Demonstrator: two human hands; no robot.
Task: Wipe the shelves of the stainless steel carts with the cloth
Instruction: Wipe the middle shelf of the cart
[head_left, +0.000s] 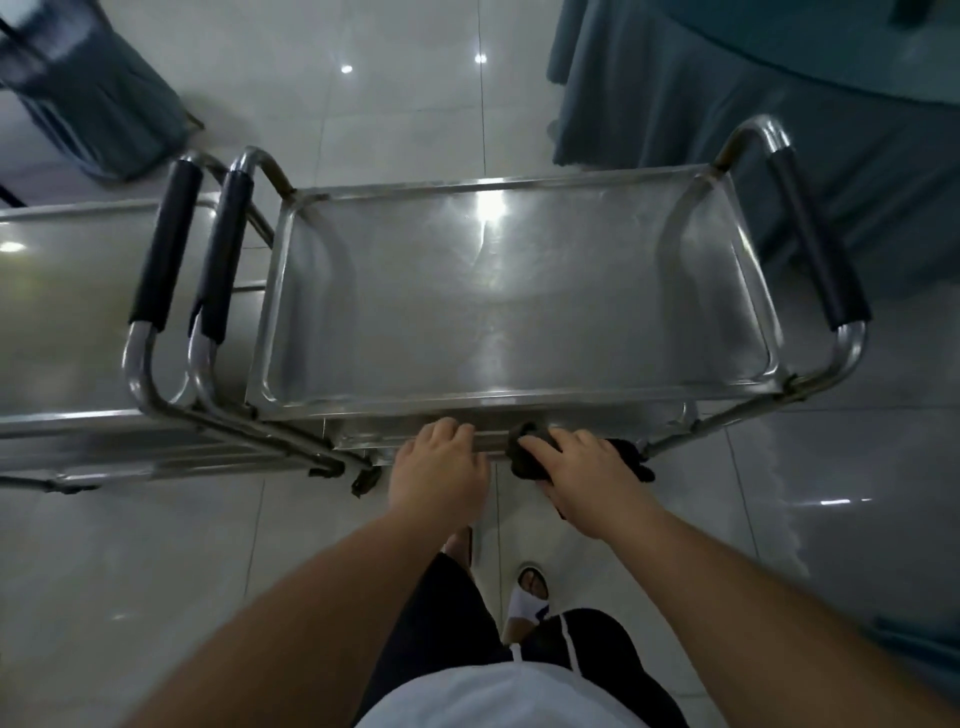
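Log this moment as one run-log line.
step: wiping lower shelf front edge | right hand: presses dark cloth on it | left hand: fingers curled over shelf edge | top shelf: bare

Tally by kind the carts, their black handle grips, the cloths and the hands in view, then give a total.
Carts: 2, right cart, left cart
Black handle grips: 3
Cloths: 1
Hands: 2, left hand, right hand
Total: 8
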